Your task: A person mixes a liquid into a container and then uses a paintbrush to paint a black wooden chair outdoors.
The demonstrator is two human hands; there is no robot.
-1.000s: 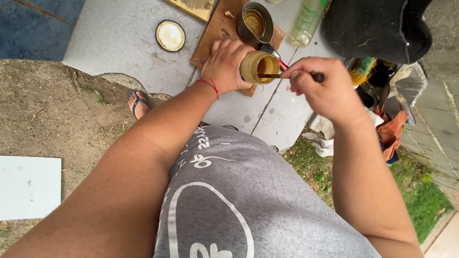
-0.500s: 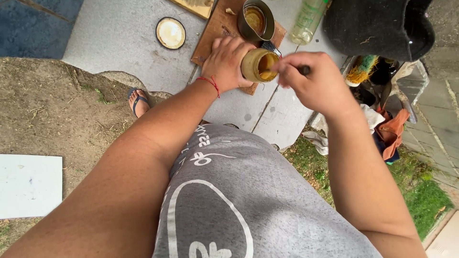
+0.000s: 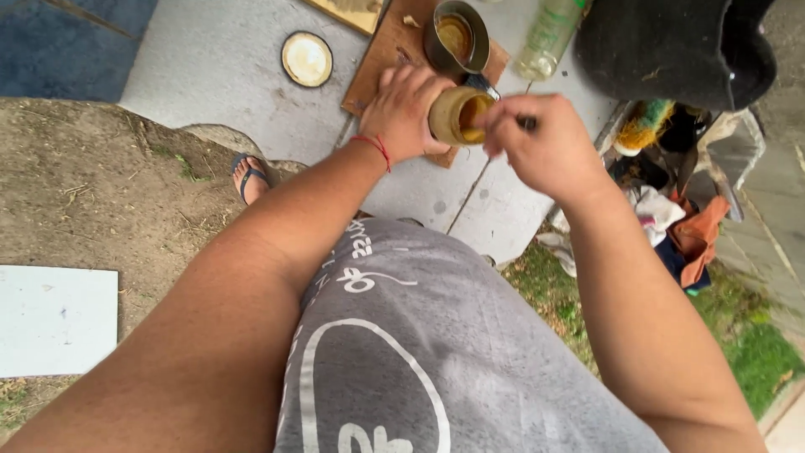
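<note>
— What could go wrong?
— The jar (image 3: 455,115) is tipped on its side, so the brown stuff could spill onto the wooden board (image 3: 377,67) on the grey worktop (image 3: 218,75).
— What do the hands do?
— The left hand (image 3: 407,113) wraps around the jar, far from the body. The right hand (image 3: 541,147) is closed on a thin dark handle (image 3: 528,123) poking into it.

soft even daylight, faint shadows, slight motion blur, wide-angle edge stretch
</note>
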